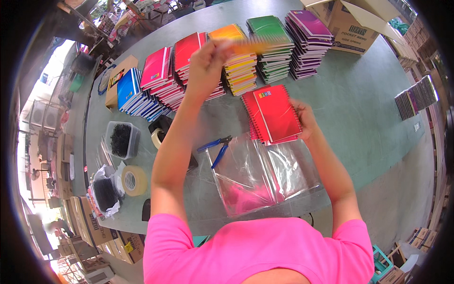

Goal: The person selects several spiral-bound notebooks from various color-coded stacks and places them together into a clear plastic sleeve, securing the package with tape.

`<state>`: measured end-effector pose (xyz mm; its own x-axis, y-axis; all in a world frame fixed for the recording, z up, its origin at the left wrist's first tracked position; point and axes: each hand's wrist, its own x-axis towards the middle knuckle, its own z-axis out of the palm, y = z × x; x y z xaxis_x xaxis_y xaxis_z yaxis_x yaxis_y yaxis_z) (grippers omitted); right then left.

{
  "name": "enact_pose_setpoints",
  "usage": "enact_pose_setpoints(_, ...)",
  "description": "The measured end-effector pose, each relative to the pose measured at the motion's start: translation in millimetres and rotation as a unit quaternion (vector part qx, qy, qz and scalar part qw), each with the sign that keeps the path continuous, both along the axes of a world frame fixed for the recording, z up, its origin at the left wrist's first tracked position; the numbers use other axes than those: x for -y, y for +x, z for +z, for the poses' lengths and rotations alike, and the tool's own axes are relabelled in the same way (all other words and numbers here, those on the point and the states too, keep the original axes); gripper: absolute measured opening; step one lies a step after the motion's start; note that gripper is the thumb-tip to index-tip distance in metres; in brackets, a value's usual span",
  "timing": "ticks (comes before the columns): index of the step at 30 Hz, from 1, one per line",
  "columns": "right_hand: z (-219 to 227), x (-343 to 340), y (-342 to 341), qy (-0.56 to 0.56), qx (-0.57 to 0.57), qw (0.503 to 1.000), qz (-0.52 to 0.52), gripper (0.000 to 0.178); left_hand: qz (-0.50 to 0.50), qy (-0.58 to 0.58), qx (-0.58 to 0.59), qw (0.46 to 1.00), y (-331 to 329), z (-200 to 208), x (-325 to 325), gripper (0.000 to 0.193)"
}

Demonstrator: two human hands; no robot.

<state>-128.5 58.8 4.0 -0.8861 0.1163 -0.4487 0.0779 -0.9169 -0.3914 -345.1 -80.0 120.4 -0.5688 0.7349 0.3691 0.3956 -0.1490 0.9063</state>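
Note:
My left hand [208, 64] is raised over the far stacks, its fingers closed on the end of a yellow-orange spiral notebook [257, 44] that is smeared by motion. In my right hand [305, 119] are a few spiral notebooks, gripped by their right edge. A red notebook [279, 113] lies on top of them, and pink shows underneath. Behind my hands stand stacks of notebooks: blue [128, 90], pink [156, 68], red [188, 49], yellow [241, 73], green [269, 31] and purple [309, 23]. Clear plastic bags [241, 189] lie nearest my body.
Blue-handled cutters [218, 150] rest on the bags' far edge. To the left are a tape roll [134, 181], a tape dispenser [160, 131] and a plastic tub [124, 139] of black bits. An open carton [352, 28] and a dark bundled stack [416, 98] stand right.

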Motion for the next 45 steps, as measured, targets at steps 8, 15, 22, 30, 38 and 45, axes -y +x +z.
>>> enact_pose_setpoints(8,3,-1,26,0.077,-0.055,0.991,0.096,0.047,0.07,-0.084,-0.52,0.847,3,-40,-44,0.028)
enact_pose_setpoints(15,11,-30,47,-0.04,-0.02,0.998,0.034,0.055,0.096,-0.023,-0.311,0.945,10,-4,-34,0.025)
enact_pose_setpoints(22,-17,-67,83,-0.021,-0.148,0.989,0.002,0.047,-0.208,-0.104,-0.48,0.846,94,-25,-87,0.046)
enact_pose_setpoints(30,14,-94,88,-0.028,-0.112,0.993,-0.015,0.043,0.21,-0.092,-0.54,0.81,37,-18,-116,0.02)
enact_pose_setpoints(38,-12,-114,79,-0.007,-0.054,0.998,0.03,0.044,0.218,-0.167,-0.567,0.776,8,-30,-110,0.03)
enact_pose_setpoints(45,-13,-131,73,-0.062,-0.093,0.993,0.034,0.047,0.154,-0.138,-0.6,0.772,94,-8,-97,0.017)
